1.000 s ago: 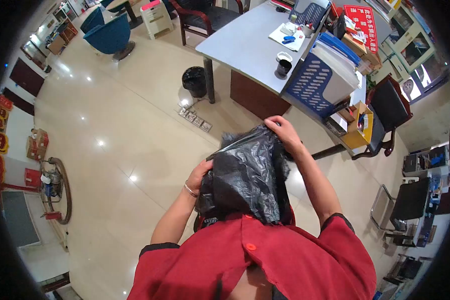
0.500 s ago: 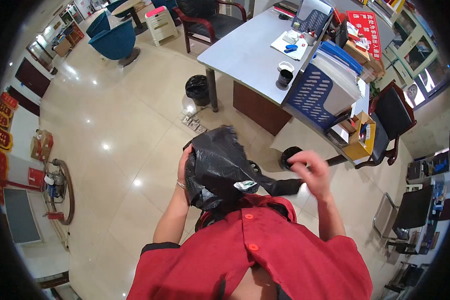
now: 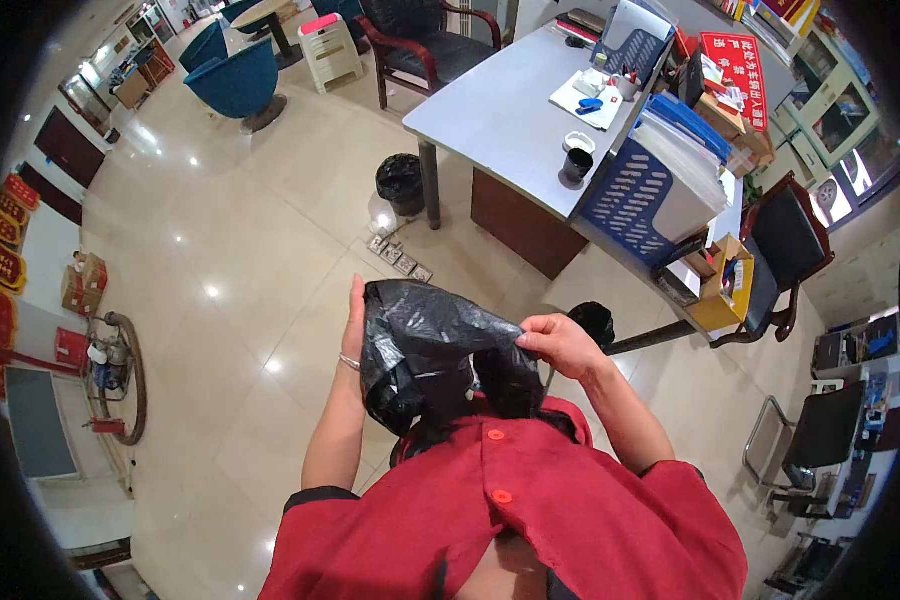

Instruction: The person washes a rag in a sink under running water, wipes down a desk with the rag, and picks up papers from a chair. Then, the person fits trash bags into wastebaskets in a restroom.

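A black plastic bag hangs in front of my red shirt, bunched and folded over. My right hand pinches its right upper corner between thumb and fingers. On the bag's left side is my left hand, pressed flat along the edge with its fingers pointing up and a bracelet at the wrist. Part of that hand lies behind the plastic. A small white patch shows near the bag's lower middle, too small to make out.
Ahead stands a grey desk with a black cup and blue file holders. A black-lined bin stands by its leg, another under the right side. Floor sockets lie ahead; a machine with a hose is at left.
My right hand was off the bag half a second ago and now grips its corner. The bag has been spread toward the right, and my left hand has shifted slightly left.
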`<state>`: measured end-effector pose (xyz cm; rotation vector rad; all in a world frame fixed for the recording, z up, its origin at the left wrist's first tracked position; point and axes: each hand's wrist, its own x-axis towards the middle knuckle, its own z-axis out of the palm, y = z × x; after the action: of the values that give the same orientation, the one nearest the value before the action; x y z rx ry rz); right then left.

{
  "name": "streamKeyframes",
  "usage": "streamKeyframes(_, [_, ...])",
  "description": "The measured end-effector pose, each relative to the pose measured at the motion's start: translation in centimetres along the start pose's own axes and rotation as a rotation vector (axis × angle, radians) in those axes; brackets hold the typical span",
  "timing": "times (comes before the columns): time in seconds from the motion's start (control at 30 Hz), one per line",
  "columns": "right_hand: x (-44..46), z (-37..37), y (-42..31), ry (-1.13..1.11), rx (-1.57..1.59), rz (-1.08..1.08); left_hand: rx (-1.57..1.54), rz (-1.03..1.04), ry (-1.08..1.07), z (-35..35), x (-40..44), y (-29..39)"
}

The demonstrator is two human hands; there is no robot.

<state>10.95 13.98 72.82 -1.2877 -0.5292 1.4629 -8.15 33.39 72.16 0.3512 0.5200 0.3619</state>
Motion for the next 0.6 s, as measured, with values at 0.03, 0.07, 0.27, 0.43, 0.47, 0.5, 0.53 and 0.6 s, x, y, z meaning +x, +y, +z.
streamKeyframes(0.03, [0.4,-0.2,0.2,0.0,-0.003,-0.002,0.038,-0.041,0.079,-0.6,0.1,-0.4])
streamKeyframes(0.07, [1.0,-0.6,0.6,0.076,0.149,0.022,0.175,-0.026,0.125,-2.2,0.7,-0.7])
streamKeyframes(0.27, [2.9,1.0,1.1,0.334,0.432,-0.037,0.736,-0.015,-0.028,-0.8,0.3,-4.1])
streamKeyframes(0.43, [3.6,3.7,2.5,0.34,0.174,-0.04,0.879,0.144,-0.044,2.0,1.2,-7.6])
streamKeyframes(0.47, [3.6,3.5,2.6,0.33,0.162,-0.039,0.94,0.134,-0.051,1.8,1.4,-7.6])
streamKeyframes(0.5, [3.5,3.1,2.8,0.32,0.152,-0.039,1.003,0.124,-0.059,1.7,1.4,-7.3])
streamKeyframes(0.53, [3.2,2.8,2.5,0.315,0.229,-0.06,1.005,0.123,-0.065,1.3,1.5,-7.2])
streamKeyframes(0.6, [2.6,1.6,2.1,0.29,0.392,-0.095,0.978,0.185,-0.12,-0.2,2.0,-7.1])
